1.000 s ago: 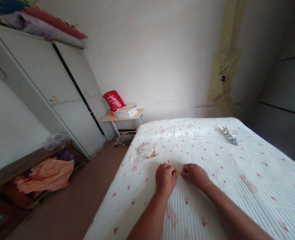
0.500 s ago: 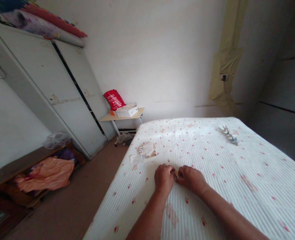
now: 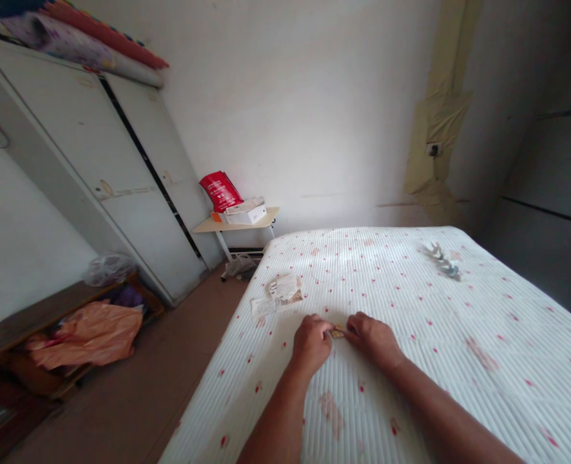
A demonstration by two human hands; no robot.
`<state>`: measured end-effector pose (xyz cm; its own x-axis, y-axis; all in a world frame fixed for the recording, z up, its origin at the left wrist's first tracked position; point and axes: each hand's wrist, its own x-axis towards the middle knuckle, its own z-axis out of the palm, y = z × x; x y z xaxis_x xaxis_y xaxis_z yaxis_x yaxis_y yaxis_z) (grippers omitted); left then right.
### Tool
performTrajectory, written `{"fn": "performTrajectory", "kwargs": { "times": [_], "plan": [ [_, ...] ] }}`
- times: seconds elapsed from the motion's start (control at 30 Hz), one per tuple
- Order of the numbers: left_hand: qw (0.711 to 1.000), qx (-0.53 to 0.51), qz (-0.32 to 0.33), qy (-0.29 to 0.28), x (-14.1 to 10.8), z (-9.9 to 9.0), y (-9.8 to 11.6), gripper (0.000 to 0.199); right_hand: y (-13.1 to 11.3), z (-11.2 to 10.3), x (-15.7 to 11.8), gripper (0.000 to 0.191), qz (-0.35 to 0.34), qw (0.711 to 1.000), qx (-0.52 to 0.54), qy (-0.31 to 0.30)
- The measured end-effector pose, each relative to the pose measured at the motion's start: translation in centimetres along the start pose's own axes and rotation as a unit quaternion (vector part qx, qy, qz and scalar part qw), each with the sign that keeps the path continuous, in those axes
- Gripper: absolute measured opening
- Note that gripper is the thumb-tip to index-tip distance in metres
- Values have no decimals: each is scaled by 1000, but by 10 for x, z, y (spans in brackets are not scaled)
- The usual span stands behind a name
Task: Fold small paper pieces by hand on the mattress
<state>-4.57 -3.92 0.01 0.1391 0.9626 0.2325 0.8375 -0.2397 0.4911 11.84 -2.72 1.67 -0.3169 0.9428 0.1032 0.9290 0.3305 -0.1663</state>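
Observation:
My left hand (image 3: 312, 343) and my right hand (image 3: 373, 340) are low over a white bed (image 3: 392, 296) dotted with red. Between them is a small yellowish-brown flat piece (image 3: 338, 332), perhaps folded paper, too small to name surely. Left fingertips pinch its left end; the right fingers are closed at its right end. Beyond my left hand, torn printed paper (image 3: 285, 289) lies on the bed. Farther off on the right rests a row of small whitish-grey folded shapes (image 3: 443, 261).
A small table (image 3: 208, 226) beyond the bed bears a red bag (image 3: 221, 191) and a white box (image 3: 249, 215). Along the left stand a grey cabinet (image 3: 135, 212) and a low wooden bench (image 3: 19, 316) with orange plastic (image 3: 89, 335). Brown floor (image 3: 169, 361) runs between bench and bed.
My hands have moved apart, the left one shifting leftward and the right one slightly rightward. More of the small yellowish-brown piece now shows between them.

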Motion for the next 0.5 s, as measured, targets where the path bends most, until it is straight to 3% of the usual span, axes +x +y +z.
{"fn": "performTrajectory", "kwargs": {
  "times": [0.23,0.4,0.5],
  "plan": [
    [1000,19,0,14,-1,1,3,14,9,-4,3,15,9,999,36,1],
    [999,24,-3,21,-1,1,5,10,7,-10,0,21,-95,984,152,-7],
    [1000,22,-4,22,-1,1,5,11,6,-9,0,20,-125,973,195,-16]
  ]
}}
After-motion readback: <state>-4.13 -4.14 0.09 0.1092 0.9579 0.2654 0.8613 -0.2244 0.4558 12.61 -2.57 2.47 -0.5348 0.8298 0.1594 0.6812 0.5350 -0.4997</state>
